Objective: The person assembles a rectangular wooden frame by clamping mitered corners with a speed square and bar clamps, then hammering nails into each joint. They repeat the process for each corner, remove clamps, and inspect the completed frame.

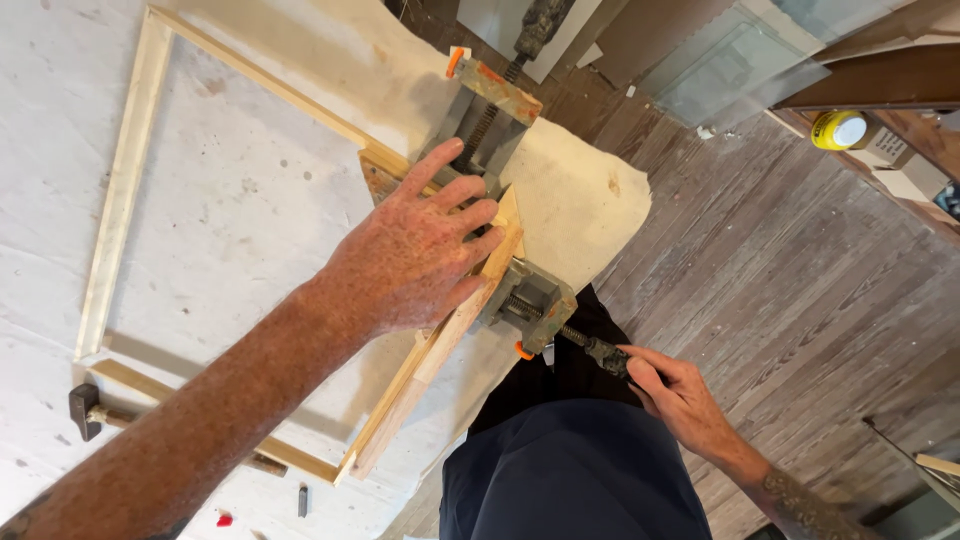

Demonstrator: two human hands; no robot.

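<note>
Head view: The left hand (pixel 425 255) lies flat, fingers spread and released, pressing the wooden frame (pixel 125 190) at its corner, where the corner clamp (pixel 500 130) grips two mitred strips; the pressure appears to keep the joint seated. The frame rests on the white tabletop (pixel 240 210), corner near the table edge. The right hand (pixel 675 395), wrist low beside the body, has its fingers clenched around the dark screw handle (pixel 605 355). A hammer (pixel 85 408) lies under the frame's near rail.
</note>
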